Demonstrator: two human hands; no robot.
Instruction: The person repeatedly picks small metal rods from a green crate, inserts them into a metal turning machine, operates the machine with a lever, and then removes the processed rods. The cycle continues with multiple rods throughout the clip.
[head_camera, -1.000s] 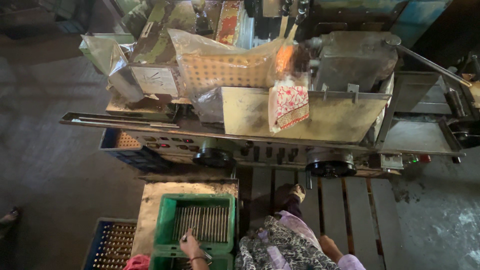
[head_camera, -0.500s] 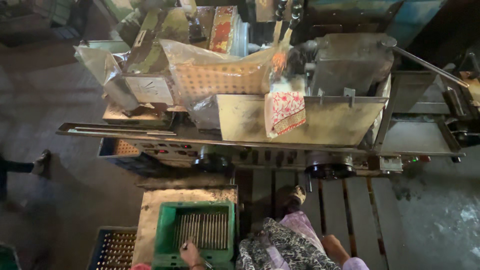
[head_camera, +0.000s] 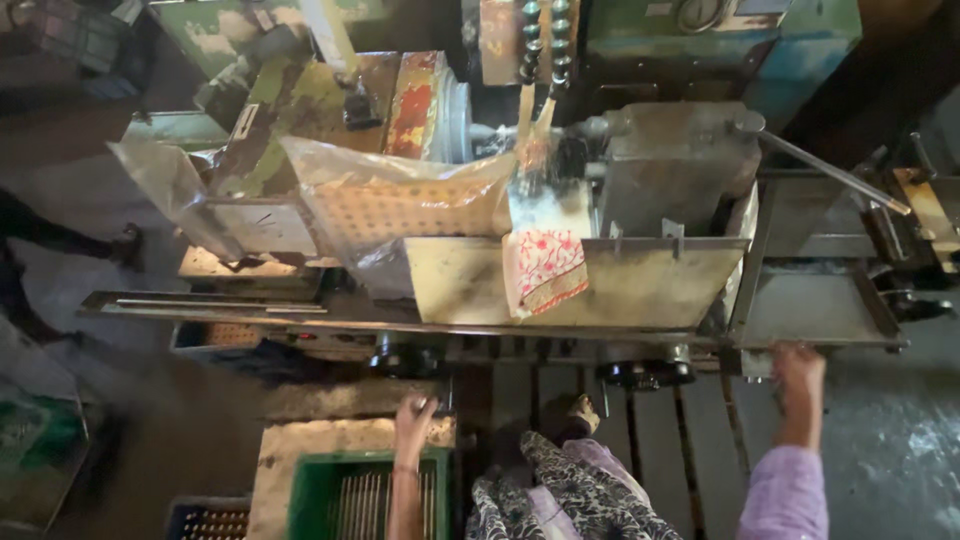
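Green crate (head_camera: 310, 482) (rods inside), bottom-left

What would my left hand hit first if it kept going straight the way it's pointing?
Probably the dark round knob on the machine's front edge, just beyond the left hand; depth is hard to judge.

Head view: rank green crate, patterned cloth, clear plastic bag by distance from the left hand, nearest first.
From the left hand:
1. Green crate – just below the hand, at the bottom edge.
2. Patterned cloth – up and to the right, hanging over the machine's front panel.
3. Clear plastic bag – highest up, draped over the machine's top.
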